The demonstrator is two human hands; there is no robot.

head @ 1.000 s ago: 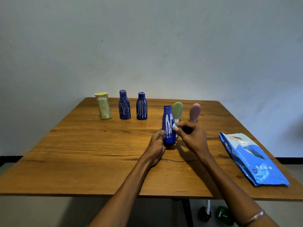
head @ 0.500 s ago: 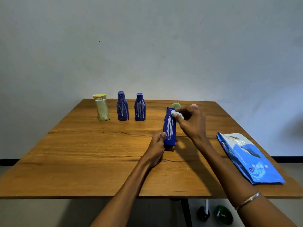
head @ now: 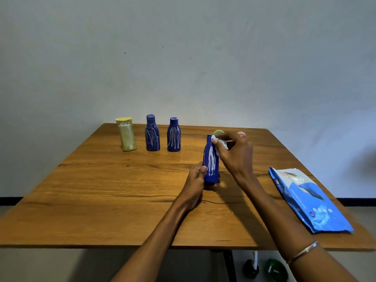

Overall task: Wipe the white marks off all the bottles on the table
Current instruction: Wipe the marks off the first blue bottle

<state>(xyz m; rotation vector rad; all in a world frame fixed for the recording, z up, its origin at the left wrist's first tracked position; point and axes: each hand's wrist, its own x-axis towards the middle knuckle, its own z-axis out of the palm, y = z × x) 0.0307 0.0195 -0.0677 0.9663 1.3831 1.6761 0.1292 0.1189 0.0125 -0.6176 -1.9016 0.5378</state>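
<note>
A dark blue bottle streaked with white marks stands upright on the wooden table, a little toward the person from the table's middle, and everything else is placed from it here. The left hand grips the bottle's lower part: its thumb lies across the front near the base and the other fingers curl round the far side, out of sight. The right hand comes in from the bottle's right and pinches a small crumpled white wipe between thumb and fingertips, holding it against the bottle's shoulder and neck, above the band of white marks. Directly behind the bottle and the right hand, a green rounded top and a pink rounded top just show; the hand hides the rest of them. Well to the bottle's left and farther back stand three more bottles in a row, all upright and apart from one another: a blue bottle nearest, a second blue bottle beside it, and a yellow-green bottle with a yellow cap at the far end, each carrying white streaks. To the bottle's right, near the table's edge, a blue wipes packet lies flat; its contents cannot be seen. A thin bangle circles the right wrist.
</note>
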